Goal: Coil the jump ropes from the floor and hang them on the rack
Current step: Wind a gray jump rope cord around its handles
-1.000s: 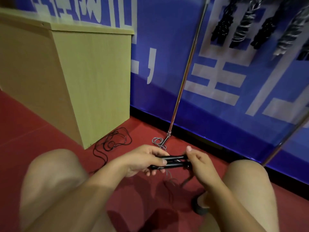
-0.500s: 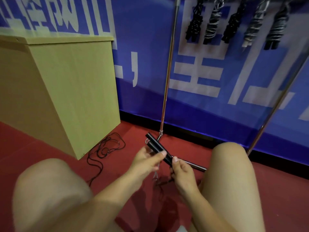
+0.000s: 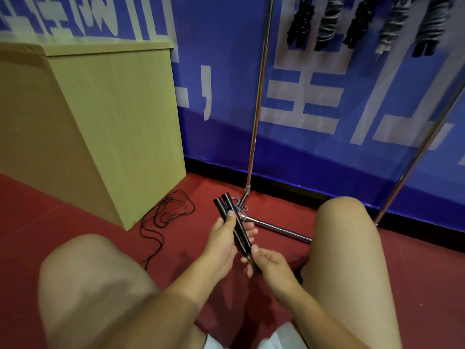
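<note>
Two black jump rope handles [image 3: 226,209] lie side by side in my left hand [image 3: 222,244], pointing up and away toward the rack's foot. My right hand [image 3: 268,264] pinches their lower end, where the thin rope leaves them; the rope below is mostly hidden by my hands. A second black rope [image 3: 167,215] lies in a loose tangle on the red floor beside the wooden box. The metal rack [image 3: 258,104] stands against the blue wall, with several coiled ropes [image 3: 329,23] hanging at the top.
A tall light wooden box [image 3: 100,117] stands at left on the red floor. The rack's base bar [image 3: 279,229] runs along the floor between my knees [image 3: 344,238]. A second slanted rack pole [image 3: 417,157] rises at right.
The handles have turned from lying crosswise between both hands to pointing away from me. My head has lifted, so more of the rack and its hanging ropes shows.
</note>
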The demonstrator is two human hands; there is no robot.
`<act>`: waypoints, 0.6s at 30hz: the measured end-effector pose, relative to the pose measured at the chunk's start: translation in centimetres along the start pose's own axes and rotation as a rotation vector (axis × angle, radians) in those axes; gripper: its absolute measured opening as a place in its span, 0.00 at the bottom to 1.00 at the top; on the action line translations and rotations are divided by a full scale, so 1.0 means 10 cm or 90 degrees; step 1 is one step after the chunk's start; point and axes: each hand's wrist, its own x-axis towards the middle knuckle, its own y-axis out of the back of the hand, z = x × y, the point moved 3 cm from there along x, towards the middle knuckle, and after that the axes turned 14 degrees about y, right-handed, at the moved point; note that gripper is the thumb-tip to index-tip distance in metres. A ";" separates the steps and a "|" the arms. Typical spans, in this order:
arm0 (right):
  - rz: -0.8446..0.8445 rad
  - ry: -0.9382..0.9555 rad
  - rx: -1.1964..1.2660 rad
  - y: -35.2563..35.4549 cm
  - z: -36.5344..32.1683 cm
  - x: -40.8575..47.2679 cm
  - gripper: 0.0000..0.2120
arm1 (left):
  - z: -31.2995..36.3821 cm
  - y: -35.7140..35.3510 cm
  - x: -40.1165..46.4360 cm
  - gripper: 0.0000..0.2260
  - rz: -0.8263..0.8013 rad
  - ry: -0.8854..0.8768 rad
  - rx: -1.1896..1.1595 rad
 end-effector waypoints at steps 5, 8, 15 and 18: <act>-0.009 0.014 0.036 -0.02 0.04 0.01 0.21 | -0.05 0.00 -0.02 0.08 -0.021 -0.004 0.036; -0.021 0.021 0.035 -0.02 0.04 -0.01 0.19 | -0.11 0.02 -0.03 0.07 -0.049 -0.018 0.104; -0.060 0.009 -0.007 -0.05 -0.03 -0.02 0.21 | -0.04 0.05 0.05 0.05 -0.032 -0.022 0.005; -0.072 -0.026 -0.030 -0.02 -0.06 0.03 0.25 | 0.07 0.11 0.08 0.04 -0.009 -0.026 -0.013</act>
